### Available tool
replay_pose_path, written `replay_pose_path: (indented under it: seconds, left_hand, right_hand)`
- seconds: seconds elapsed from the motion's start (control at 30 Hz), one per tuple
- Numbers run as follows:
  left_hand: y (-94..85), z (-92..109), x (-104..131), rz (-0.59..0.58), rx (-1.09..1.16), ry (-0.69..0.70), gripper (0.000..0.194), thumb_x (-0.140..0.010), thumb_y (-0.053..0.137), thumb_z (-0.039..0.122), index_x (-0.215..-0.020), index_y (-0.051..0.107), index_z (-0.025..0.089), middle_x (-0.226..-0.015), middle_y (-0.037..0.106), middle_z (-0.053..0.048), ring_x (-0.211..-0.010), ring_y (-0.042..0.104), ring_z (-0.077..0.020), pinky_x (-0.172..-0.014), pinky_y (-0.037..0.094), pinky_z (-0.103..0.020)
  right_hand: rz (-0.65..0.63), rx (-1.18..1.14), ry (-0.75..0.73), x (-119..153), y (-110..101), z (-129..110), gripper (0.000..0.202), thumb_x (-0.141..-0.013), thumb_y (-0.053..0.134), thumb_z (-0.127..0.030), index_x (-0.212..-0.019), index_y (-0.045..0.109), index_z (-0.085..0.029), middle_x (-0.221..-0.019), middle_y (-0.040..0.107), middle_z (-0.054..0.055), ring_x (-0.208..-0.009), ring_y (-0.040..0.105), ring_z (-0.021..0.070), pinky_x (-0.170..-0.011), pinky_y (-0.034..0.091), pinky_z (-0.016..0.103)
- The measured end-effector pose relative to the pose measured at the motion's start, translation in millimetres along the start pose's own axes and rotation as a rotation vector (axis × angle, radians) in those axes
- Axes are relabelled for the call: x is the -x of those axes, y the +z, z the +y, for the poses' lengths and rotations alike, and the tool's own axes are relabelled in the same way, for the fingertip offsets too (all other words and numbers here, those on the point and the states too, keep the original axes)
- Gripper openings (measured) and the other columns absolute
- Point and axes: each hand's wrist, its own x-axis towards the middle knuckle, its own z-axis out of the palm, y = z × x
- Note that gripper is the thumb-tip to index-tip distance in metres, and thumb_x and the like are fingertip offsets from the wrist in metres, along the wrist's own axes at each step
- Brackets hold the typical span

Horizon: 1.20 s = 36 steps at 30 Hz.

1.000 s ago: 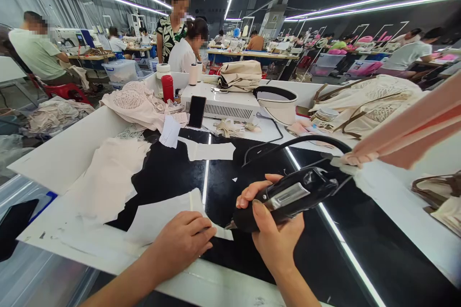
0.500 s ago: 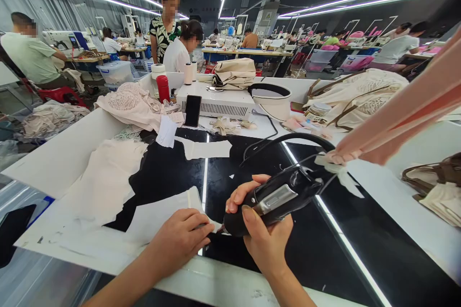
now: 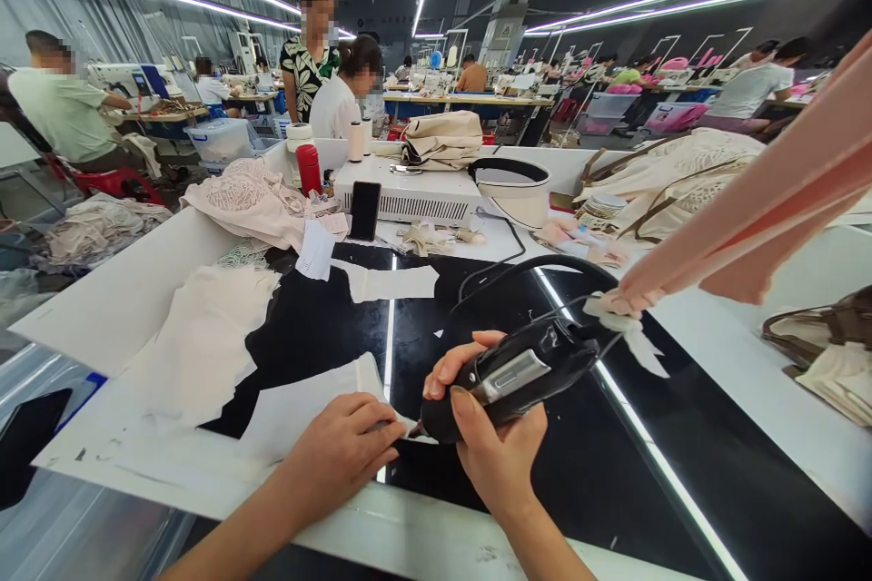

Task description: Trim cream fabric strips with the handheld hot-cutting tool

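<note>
My right hand (image 3: 500,458) is wrapped round a black corded power tool (image 3: 510,381) with a silver panel and a narrow pointed tip. The tip meets the edge of a white fabric piece (image 3: 292,408) on the black tabletop panel (image 3: 579,490). My left hand (image 3: 347,449) presses on that piece with fingers together, thumb below, close to the tip. Something small and grey shows under its fingers; I cannot make it out. A pink cloth strip (image 3: 749,209) is tied to the tool's rear and runs up to the right.
Cream fabric pieces (image 3: 204,336) lie at the left. A narrow white strip (image 3: 395,283), a paper slip (image 3: 315,250) and a phone (image 3: 365,211) are farther back. A black cable (image 3: 545,261) arches behind the tool. Brown-strapped garments (image 3: 681,172) are piled at back right.
The tool and my right hand have shifted slightly left, and its tip has moved a little along the fabric edge. The pink strip has swung left. My left hand stays nearly in place.
</note>
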Motion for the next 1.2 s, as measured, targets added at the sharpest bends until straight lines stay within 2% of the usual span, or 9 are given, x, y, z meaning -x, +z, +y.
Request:
replay_pose_path:
  seconds: [0.3, 0.63, 1.07, 1.2]
  left_hand:
    - [1.9, -1, 1, -0.005, -0.002, 0.002, 0.024, -0.106, 0.049, 0.021, -0.126, 0.062, 0.019, -0.114, 0.070, -0.007, -0.106, 0.066, -0.0237, -0.093, 0.058, -0.040]
    - [1.4, -1, 2, -0.010, -0.013, 0.001, 0.023, -0.106, 0.049, 0.021, -0.125, 0.062, 0.018, -0.113, 0.070, -0.007, -0.106, 0.066, -0.0233, -0.092, 0.058, -0.039]
    - [-1.2, 1, 1, -0.010, -0.024, 0.012, 0.025, -0.108, 0.044, 0.024, -0.125, 0.062, 0.018, -0.113, 0.072, -0.008, -0.105, 0.068, -0.0246, -0.091, 0.060, -0.040]
    - [-5.1, -4, 4, 0.006, 0.000, 0.014, 0.028, -0.109, 0.042, 0.025, -0.127, 0.062, 0.018, -0.118, 0.071, -0.009, -0.109, 0.069, -0.0225, -0.097, 0.059, -0.038]
  right_hand:
    - [0.005, 0.019, 0.005, 0, 1, 0, 0.032, -0.090, 0.074, -0.027, -0.117, 0.058, -0.028, -0.080, 0.065, -0.004, -0.062, 0.064, 0.0125, -0.061, 0.058, 0.029]
    - [0.027, 0.009, -0.020, 0, -17, -6, 0.034, -0.089, 0.076, -0.027, -0.118, 0.059, -0.029, -0.080, 0.066, -0.004, -0.064, 0.065, 0.0127, -0.062, 0.056, 0.028]
    - [0.040, 0.021, -0.022, 2, -14, -4, 0.033, -0.089, 0.074, -0.022, -0.117, 0.059, -0.030, -0.080, 0.066, -0.004, -0.062, 0.065, 0.0119, -0.060, 0.056, 0.027]
    - [0.042, 0.049, -0.025, -1, -14, -3, 0.032, -0.088, 0.073, -0.022, -0.116, 0.060, -0.030, -0.079, 0.066, -0.004, -0.062, 0.065, 0.0119, -0.060, 0.057, 0.027]
